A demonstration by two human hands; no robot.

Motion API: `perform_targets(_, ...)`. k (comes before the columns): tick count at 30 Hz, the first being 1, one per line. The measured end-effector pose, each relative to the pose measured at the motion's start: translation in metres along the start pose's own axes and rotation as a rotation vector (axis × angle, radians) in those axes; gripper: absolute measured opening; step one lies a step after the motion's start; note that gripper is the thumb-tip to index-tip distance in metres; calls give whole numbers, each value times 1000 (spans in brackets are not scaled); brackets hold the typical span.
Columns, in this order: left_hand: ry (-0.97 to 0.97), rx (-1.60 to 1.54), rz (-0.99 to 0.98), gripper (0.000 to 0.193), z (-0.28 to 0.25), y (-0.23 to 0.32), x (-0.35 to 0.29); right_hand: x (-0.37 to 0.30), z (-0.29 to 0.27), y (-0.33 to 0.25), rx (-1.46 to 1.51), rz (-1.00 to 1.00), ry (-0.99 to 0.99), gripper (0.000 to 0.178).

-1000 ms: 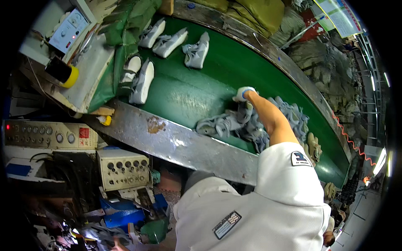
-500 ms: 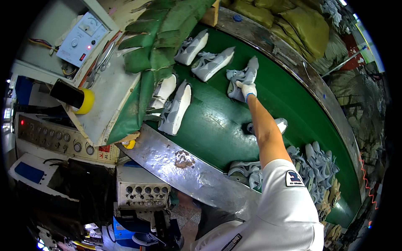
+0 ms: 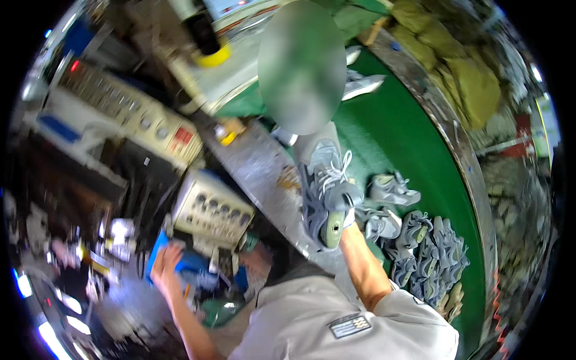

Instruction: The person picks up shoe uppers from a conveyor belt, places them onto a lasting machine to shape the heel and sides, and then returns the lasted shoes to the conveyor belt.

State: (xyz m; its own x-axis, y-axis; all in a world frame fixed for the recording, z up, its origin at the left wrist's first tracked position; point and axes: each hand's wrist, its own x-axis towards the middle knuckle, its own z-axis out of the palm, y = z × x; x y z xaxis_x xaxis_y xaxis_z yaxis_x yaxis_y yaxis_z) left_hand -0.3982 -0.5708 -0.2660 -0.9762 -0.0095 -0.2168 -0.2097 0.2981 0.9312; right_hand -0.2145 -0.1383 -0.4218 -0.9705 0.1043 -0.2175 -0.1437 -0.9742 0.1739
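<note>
My right hand point(image 3: 349, 218), in a white glove, grips a grey lace-up shoe point(image 3: 327, 171) from behind. The shoe is held up over the metal edge of the green conveyor, its white laces and green-grey sole part showing. Most of that hand's fingers are hidden by the shoe. My left hand point(image 3: 168, 264) is raised at the left, slightly blurred, fingers loosely apart with nothing in them, near a blue object point(image 3: 157, 246). Beside the right forearm, more grey shoes point(image 3: 393, 189) lie on the green belt point(image 3: 414, 144).
Stacked grey shoes point(image 3: 435, 258) crowd the near right of the belt. A control box with knobs point(image 3: 213, 207) and a longer control panel point(image 3: 129, 111) stand at left. Olive sacks point(image 3: 462, 78) lie beyond the far rail. A smeared oval patch hides part of the upper middle.
My right hand has drawn a shoe back from the far belt toward me and lifted it. My left hand has come into view. The whole view has turned and shifted.
</note>
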Motion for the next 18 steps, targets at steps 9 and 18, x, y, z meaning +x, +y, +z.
perform_targets(9,-304,-386,-171,36,-16,16,10,61,27,242,-243,417,134,46)
perform_targets(18,334,-641,-172,35,-164,-59,-2,101,77,422,-920,540,116,52)
